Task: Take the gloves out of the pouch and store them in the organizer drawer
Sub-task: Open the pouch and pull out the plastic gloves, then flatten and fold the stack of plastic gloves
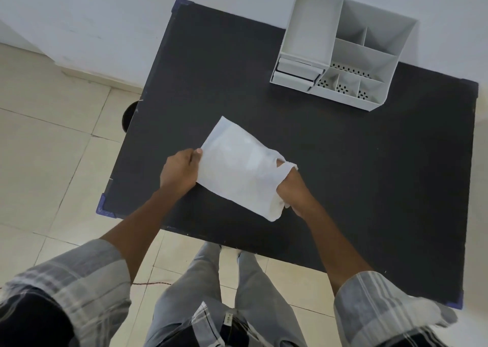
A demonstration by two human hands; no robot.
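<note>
Our left hand point(181, 172) pinches the closed end of the white pouch point(237, 164), which lies mid-bench point(369, 175). Our right hand point(293, 191) is pushed into its open mouth, fingers hidden, so we cannot tell its grip. We judge the gloves are still inside, unseen; next, draw them out. Far right, the organizer point(311, 30) shows empty compartments, and its drawer point(297, 73) looks barely open.

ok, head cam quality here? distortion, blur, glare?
Head view: wide-angle bend shows in the table edges; lighting soft and even, no glare; white pouch nearly washed out, little surface detail; sleeves at the bottom edge slightly smeared; organizer sharp.
</note>
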